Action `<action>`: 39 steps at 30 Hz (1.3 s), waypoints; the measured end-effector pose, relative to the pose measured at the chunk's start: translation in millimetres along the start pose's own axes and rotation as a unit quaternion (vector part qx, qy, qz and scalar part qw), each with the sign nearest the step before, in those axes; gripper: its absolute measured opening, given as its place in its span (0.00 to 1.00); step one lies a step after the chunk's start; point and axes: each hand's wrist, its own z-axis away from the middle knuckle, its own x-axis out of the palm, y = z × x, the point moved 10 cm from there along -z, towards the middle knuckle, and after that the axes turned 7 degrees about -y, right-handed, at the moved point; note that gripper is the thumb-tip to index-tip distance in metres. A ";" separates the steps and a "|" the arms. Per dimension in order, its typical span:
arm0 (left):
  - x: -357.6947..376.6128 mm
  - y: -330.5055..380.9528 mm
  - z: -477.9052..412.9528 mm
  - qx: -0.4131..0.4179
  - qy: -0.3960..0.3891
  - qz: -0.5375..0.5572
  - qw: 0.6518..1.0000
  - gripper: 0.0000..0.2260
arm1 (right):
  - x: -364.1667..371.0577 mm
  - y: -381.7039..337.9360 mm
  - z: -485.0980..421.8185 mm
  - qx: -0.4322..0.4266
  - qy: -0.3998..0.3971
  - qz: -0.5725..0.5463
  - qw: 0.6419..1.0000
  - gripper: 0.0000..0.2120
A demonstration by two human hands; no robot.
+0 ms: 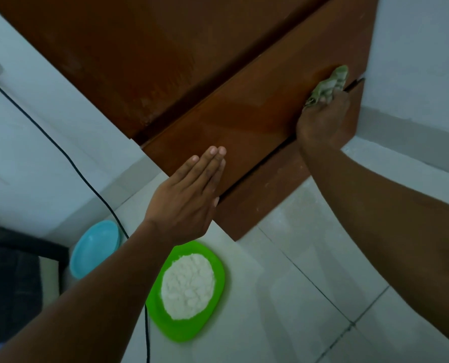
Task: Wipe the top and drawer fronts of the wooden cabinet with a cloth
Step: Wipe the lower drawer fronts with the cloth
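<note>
Cloth (329,86) bunched against upper drawer front (244,121) of cabinet (145,56), near its right edge. Right hand (323,121) clenched on cloth, arm extended. Left hand (189,197) flat on same front, fingers (213,158) straight, together, grasping nothing. Green plate (213,260) on floor below.

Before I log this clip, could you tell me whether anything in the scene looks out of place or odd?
Yes: a green plate heaped with white powder and an empty blue plate sit on the tiled floor beside the wooden cabinet, with a black cable trailing past them. The cabinet top shows pale smears.
</note>
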 end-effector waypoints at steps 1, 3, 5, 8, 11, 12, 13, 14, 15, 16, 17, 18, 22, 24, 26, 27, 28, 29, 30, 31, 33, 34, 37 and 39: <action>-2.6 -1.9 2.2 -0.003 0.002 0.000 1.000 0.31 | -2.7 -2.6 6.4 -0.006 0.008 -0.015 1.000 0.18; -8.1 -8.4 10.1 -0.017 0.009 0.003 1.000 0.31 | -4.8 -10.9 25.2 -0.043 0.021 -0.056 0.997 0.16; -13.6 -17.4 22.0 -0.031 0.015 0.004 0.999 0.31 | -0.4 -25.6 55.2 -0.101 0.024 -0.072 0.992 0.14; -21.3 -32.3 41.2 -0.046 0.020 -0.001 0.999 0.31 | 21.3 -57.0 113.3 -0.207 -0.025 -0.118 0.971 0.17; -30.2 -45.3 52.9 -0.059 0.022 -0.011 0.998 0.32 | 45.0 -94.0 168.4 -0.312 -0.092 -0.126 0.937 0.18; -33.4 -48.3 54.3 -0.062 0.025 -0.015 0.998 0.32 | 52.2 -107.7 181.3 -0.343 -0.117 -0.112 0.925 0.19; -36.8 -50.7 54.6 -0.064 0.030 -0.017 0.997 0.31 | 57.7 -120.0 190.7 -0.369 -0.133 -0.090 0.915 0.21; -40.2 -52.5 54.1 -0.066 0.036 -0.017 0.997 0.31 | 62.8 -127.6 194.7 -0.391 -0.138 -0.063 0.908 0.23; -43.2 -53.6 52.4 -0.068 0.043 -0.015 0.997 0.31 | 65.9 -133.2 195.0 -0.406 -0.136 -0.037 0.903 0.24; -45.6 -53.8 49.7 -0.067 0.050 -0.014 0.996 0.31 | 68.1 -136.2 191.4 -0.413 -0.132 -0.018 0.901 0.25; -47.3 -53.5 46.1 -0.067 0.054 -0.013 0.996 0.31 | 70.0 -137.6 187.2 -0.417 -0.131 -0.006 0.899 0.26; -48.5 -52.9 41.8 -0.066 0.057 -0.012 0.996 0.31 | 72.2 -137.4 183.1 -0.419 -0.130 -0.001 0.899 0.26; -50.4 -46.9 21.9 -0.062 0.062 -0.002 0.996 0.31 | 71.4 -133.3 161.7 -0.403 -0.104 -0.001 0.909 0.27; -50.8 -43.9 10.9 -0.059 0.059 0.002 0.997 0.31 | 64.2 -132.8 139.4 -0.380 -0.077 -0.016 0.921 0.26; -51.8 -41.5 -0.4 -0.053 0.061 0.006 0.997 0.31 | 57.6 -130.8 116.9 -0.367 -0.061 -0.031 0.928 0.25; -52.9 -40.3 -6.2 -0.050 0.067 0.007 0.996 0.31 | 56.1 -129.5 107.6 -0.368 -0.057 -0.034 0.927 0.25; -54.4 -38.6 -12.1 -0.047 0.075 0.007 0.996 0.31 | 55.1 -128.3 100.4 -0.374 -0.054 -0.034 0.925 0.24; -55.5 -36.2 -18.3 -0.042 0.084 0.007 0.996 0.31 | 54.3 -127.2 94.5 -0.381 -0.050 -0.032 0.923 0.24; -56.0 -33.7 -25.0 -0.038 0.089 0.008 0.995 0.31 | 53.8 -126.7 89.6 -0.389 -0.044 -0.029 0.920 0.24; -56.0 -31.1 -32.1 -0.034 0.090 0.009 0.995 0.31 | 52.5 -126.6 85.1 -0.397 -0.038 -0.029 0.917 0.24; -56.9 -27.2 -46.3 -0.028 0.088 0.011 0.996 0.31 | 48.7 -126.1 75.8 -0.408 -0.027 -0.028 0.912 0.24; -58.3 -25.9 -53.0 -0.027 0.089 0.011 0.996 0.31 | 46.4 -125.1 69.3 -0.408 -0.023 -0.028 0.912 0.24; -61.5 -22.3 -70.3 -0.027 0.088 0.014 0.996 0.32 | 39.9 -121.4 40.7 -0.394 -0.015 -0.031 0.918 0.24; -61.8 -19.8 -78.9 -0.028 0.089 0.017 0.996 0.32 | 36.0 -118.5 20.1 -0.385 -0.007 -0.026 0.922 0.24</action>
